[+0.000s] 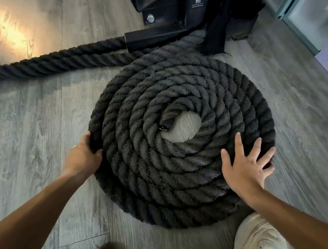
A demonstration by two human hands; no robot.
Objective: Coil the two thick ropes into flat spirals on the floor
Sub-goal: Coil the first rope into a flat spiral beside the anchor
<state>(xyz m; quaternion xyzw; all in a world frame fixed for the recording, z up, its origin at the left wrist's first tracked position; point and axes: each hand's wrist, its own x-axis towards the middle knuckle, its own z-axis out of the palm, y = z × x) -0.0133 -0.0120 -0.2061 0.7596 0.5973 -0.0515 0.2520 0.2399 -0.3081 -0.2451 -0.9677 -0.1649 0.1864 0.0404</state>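
Note:
A thick black rope lies wound into a flat spiral point(184, 163) on the grey wood floor, its taped end point(165, 124) at the open centre. My left hand point(83, 155) grips the spiral's outer turn at its left edge. My right hand point(244, 166) rests flat with fingers spread on the lower right turns. A second stretch of black rope point(48, 62) runs straight across the floor behind the spiral, from the left edge toward the rack base. The spiral's outer turn leads up toward that base.
A black steel rack base point(176, 15) with a bolt stands just behind the spiral, with black fabric straps point(222, 32) beside it. A glass-and-metal partition point(300, 14) runs along the right. My two pale shoes point(257, 239) are at the bottom edge.

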